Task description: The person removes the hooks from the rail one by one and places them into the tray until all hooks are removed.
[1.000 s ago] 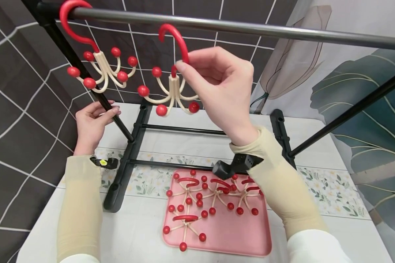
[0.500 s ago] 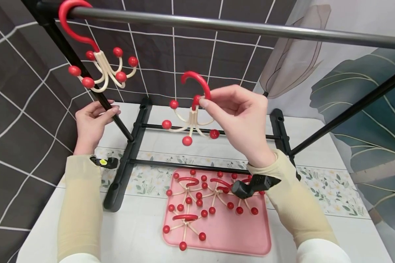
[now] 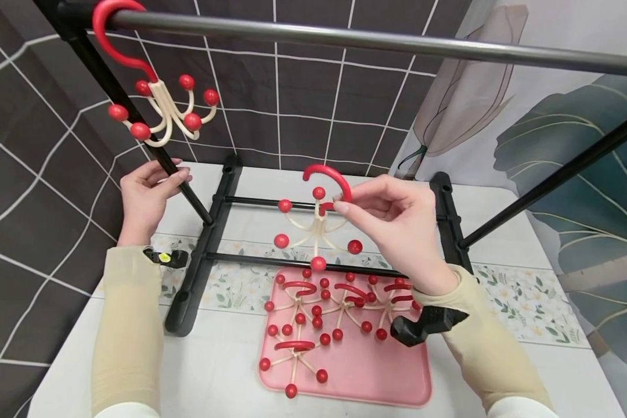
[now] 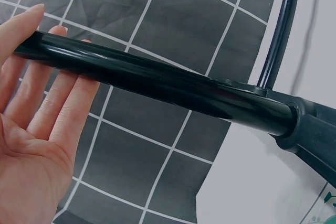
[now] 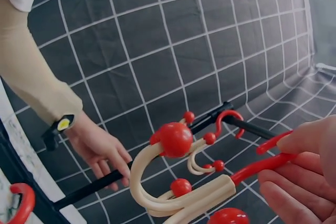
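Observation:
My right hand [image 3: 397,226] pinches the red hook of a cream hanger [image 3: 319,223] whose curved arms end in red balls. It is held upright in front of the rack's lower crossbars, well below the top rail [image 3: 345,40]. In the right wrist view, thumb and fingers meet on the red hook [image 5: 262,166]. My left hand [image 3: 143,200] holds the rack's black left post [image 3: 194,201], thumb on one side and fingers behind, as the left wrist view shows. A matching hanger [image 3: 163,104] hangs by its hook at the rail's left end.
A pink tray [image 3: 371,377] on the white table holds several more such hangers, with its right front part bare. The rack's right post [image 3: 554,180] slopes up on the right. Dark tiled-pattern cloth [image 3: 313,93] backs the rack, and a leaf-print curtain [image 3: 569,157] hangs to the right.
My right hand has brought the hanger down from just under the top rail and somewhat to the right. My left hand stays on the post.

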The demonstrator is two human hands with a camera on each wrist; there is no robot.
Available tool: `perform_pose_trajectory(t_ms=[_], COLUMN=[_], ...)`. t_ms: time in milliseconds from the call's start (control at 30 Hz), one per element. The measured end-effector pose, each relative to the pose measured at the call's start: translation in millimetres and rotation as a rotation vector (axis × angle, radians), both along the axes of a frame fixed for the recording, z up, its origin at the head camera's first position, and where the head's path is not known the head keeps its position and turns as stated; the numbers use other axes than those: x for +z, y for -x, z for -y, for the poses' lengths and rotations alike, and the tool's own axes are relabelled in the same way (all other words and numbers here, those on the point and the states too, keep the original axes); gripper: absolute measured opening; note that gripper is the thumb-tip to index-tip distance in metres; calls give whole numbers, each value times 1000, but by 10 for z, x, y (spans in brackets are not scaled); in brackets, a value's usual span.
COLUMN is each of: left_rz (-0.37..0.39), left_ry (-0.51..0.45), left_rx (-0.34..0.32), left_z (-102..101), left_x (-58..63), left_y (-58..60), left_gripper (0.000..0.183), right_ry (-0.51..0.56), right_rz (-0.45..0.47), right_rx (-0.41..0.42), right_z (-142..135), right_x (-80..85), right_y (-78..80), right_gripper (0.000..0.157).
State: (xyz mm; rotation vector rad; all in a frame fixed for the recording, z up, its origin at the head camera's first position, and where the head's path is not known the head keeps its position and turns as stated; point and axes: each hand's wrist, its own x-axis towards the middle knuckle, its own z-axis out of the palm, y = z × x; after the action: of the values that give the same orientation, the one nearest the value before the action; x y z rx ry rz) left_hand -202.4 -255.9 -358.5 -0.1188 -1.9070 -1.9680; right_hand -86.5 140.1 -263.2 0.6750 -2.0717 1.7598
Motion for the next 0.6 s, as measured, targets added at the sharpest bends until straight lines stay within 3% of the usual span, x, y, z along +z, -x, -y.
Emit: perform_pose_trajectory(t_ms=[267,600], left_rz=[1,-14], left_ry=[7,-33], left_rx=[0,-14], left_z=[-5,-8], left_x=[-6,-6], left_y=[5,13], left_gripper=[30,35], right_ry=[-82,-92], right_rz=[88,141], right_rx=[3,102], right_z=[-235,-478], right_x=[-88,-206], right_y=[-200,-375], right_gripper=[18,24])
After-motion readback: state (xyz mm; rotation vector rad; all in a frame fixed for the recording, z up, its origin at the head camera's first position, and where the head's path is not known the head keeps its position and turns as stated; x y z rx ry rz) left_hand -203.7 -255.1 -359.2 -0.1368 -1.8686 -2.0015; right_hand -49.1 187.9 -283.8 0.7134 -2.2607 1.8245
